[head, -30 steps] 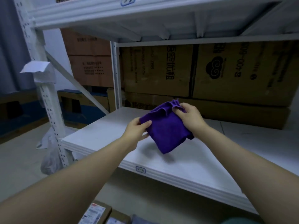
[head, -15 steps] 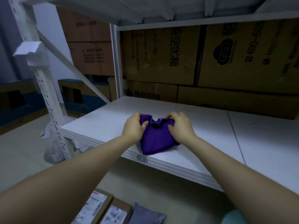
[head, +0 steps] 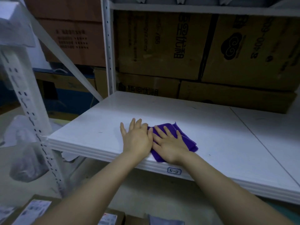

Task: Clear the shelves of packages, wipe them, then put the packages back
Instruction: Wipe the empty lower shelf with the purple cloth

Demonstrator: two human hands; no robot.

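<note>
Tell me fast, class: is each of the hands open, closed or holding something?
Left hand: open, fingers straight, flat at the cloth's left edge.
Right hand: open, fingers spread, pressing the cloth onto the shelf.

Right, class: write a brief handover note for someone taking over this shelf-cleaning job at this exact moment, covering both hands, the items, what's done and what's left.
Left hand: open, flat on the white shelf, beside the purple cloth.
Right hand: open, pressing the cloth flat near the front edge.
Packages lie on the floor below.
Done: this shelf cleared.
Left: wipe it, then put the packages back.
</note>
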